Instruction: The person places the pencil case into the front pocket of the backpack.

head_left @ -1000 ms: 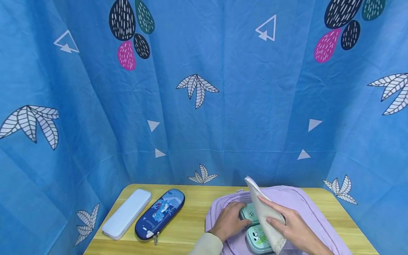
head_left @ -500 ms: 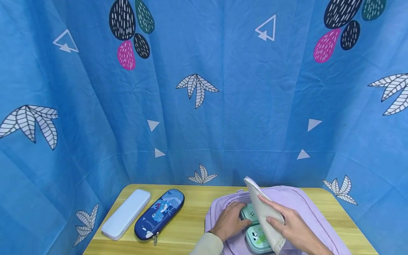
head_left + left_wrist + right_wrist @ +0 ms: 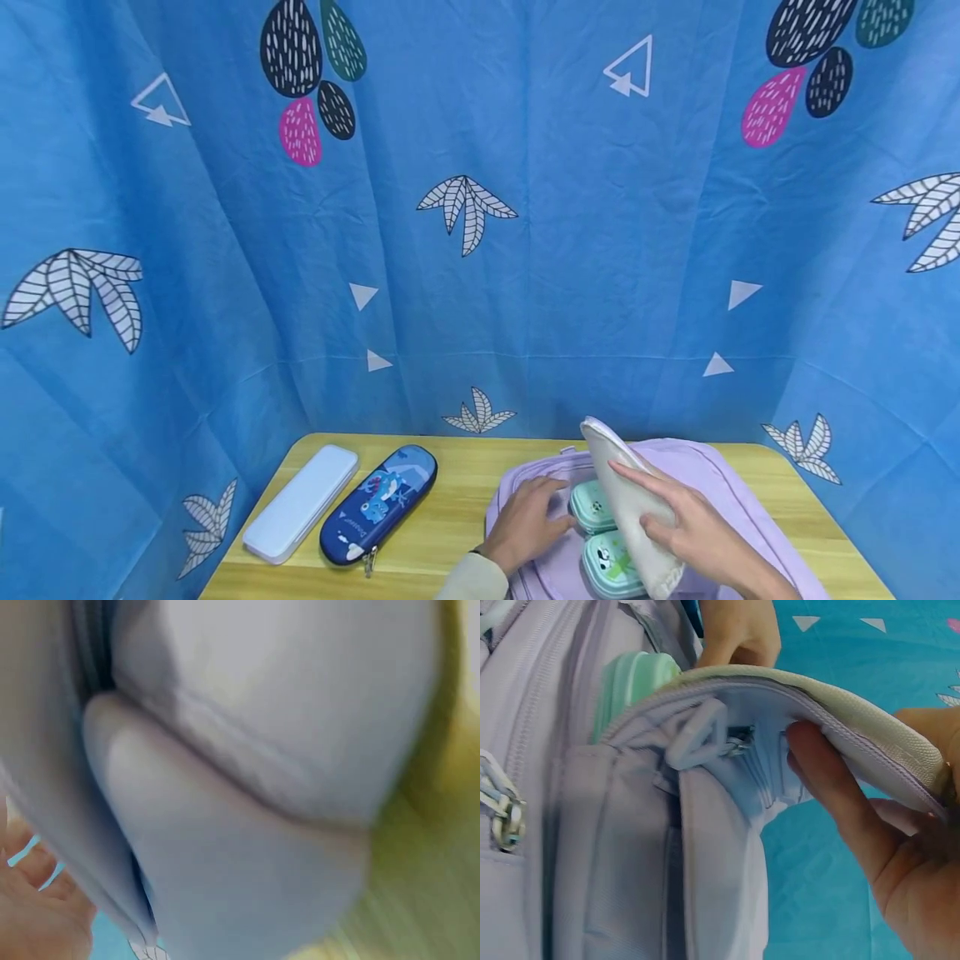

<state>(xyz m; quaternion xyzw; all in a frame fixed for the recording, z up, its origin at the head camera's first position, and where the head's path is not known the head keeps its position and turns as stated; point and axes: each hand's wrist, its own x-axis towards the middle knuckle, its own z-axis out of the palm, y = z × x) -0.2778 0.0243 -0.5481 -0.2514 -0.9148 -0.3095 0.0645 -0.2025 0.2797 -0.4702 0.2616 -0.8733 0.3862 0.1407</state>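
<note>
A lilac backpack (image 3: pixel 705 467) lies on the table with its front pocket opened. My right hand (image 3: pixel 693 529) grips the raised pale pocket flap (image 3: pixel 626 508), thumb on one side and fingers on the other. Inside the pocket sit two mint green cases, the upper green case (image 3: pixel 591 507) and the lower green case (image 3: pixel 611 562) with a panda picture, partly hidden by the flap. To the left of them my left hand (image 3: pixel 528 521) hovers at the pocket's edge, fingers loosely bent, holding nothing. The right wrist view shows the thumb (image 3: pixel 832 780) against the flap's inner side and a zip pull (image 3: pixel 697 739).
A white pencil case (image 3: pixel 302 504) and a dark blue dinosaur pencil case (image 3: pixel 378 506) with a zip lie at the left of the wooden table (image 3: pixel 457 500). A blue patterned curtain (image 3: pixel 465 317) hangs behind and at both sides.
My left hand has let go of the upper green case and drawn back a little to the left. The flap, still held by my right hand, has tilted slightly right.
</note>
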